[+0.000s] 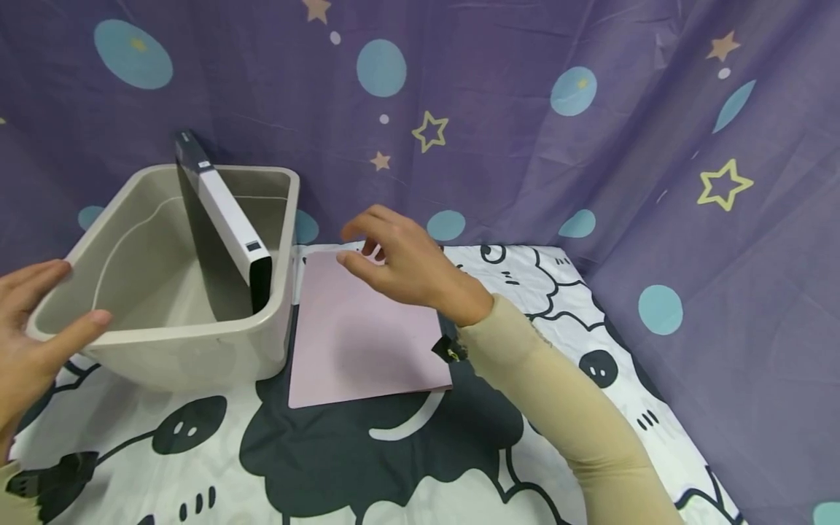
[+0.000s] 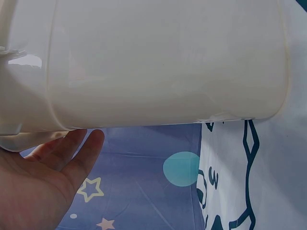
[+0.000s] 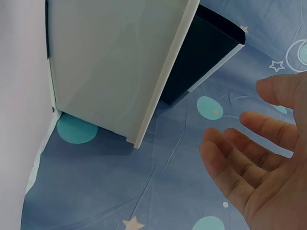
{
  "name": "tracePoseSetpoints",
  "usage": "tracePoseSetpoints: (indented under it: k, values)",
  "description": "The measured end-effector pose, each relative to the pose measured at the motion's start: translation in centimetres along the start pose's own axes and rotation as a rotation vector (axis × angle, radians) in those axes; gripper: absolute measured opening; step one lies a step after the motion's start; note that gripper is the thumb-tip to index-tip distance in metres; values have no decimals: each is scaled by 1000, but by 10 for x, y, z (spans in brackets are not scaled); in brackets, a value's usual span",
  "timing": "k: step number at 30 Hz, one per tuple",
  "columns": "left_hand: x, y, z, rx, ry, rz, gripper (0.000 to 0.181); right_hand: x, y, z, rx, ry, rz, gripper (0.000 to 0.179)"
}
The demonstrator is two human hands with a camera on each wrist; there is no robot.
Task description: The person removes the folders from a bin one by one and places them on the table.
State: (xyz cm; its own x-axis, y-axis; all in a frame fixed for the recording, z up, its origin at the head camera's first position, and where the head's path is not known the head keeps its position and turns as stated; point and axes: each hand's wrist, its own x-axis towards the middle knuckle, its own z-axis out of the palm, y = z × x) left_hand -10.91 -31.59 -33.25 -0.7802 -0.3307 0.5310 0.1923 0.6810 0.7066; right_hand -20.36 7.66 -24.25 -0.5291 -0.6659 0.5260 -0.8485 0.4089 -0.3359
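Note:
A grey-beige plastic bin (image 1: 197, 357) stands at the left of the head view. Inside it leans a slim dark box-like item (image 1: 219, 204) with a white edge, its top end above the back rim. My left hand (image 1: 33, 321) is at the bin's left front corner, its thumb by the rim and its fairly straight fingers against the side. My right hand (image 1: 407, 259) hovers over a flat pink sheet or folder (image 1: 367, 343), fingers loosely bent and holding nothing. In the right wrist view, the right hand (image 3: 259, 163) is apart from the bin (image 3: 110, 62).
A sheep-patterned cloth (image 1: 420, 496) covers the surface under the bin and pink sheet. Behind and to the right hangs a purple curtain (image 1: 485, 95) with stars and blue dots. The pink sheet lies close to the bin's right side.

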Motion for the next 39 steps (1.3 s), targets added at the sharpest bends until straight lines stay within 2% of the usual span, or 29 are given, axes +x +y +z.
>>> tracePoseSetpoints:
  k: [5,11,17,20,22,23,27,29,33,36,39]
  values:
    - [-1,10,0,-9,-5,-10,69,5,-3,-2,-24,-2,-7,28]
    - [-1,10,1,-44,4,-6,68,12,-6,-1,-27,0,-7,29]
    - [-2,12,0,-17,-9,-18,69,19,-9,5,1,-23,-22,29]
    - [0,4,0,-4,-14,-31,70,22,-11,7,-3,-26,-33,29]
    - [4,-17,2,4,-4,10,72,24,-12,7,-3,-24,-40,28]
    - [5,-21,2,9,-4,7,73,25,-14,8,-3,-22,-42,27]
    - [3,-19,2,18,6,34,69,29,-17,10,5,-32,-35,26]
    - [1,-5,1,24,-3,-2,68,32,-19,11,5,-54,-16,26]
    - [1,-8,1,35,-5,12,68,38,-23,11,2,-94,17,28]
    - [-1,5,0,28,-11,0,69,42,-26,12,9,-106,29,30]
    - [-2,10,-1,22,-7,-1,68,45,-27,14,16,-106,29,30]
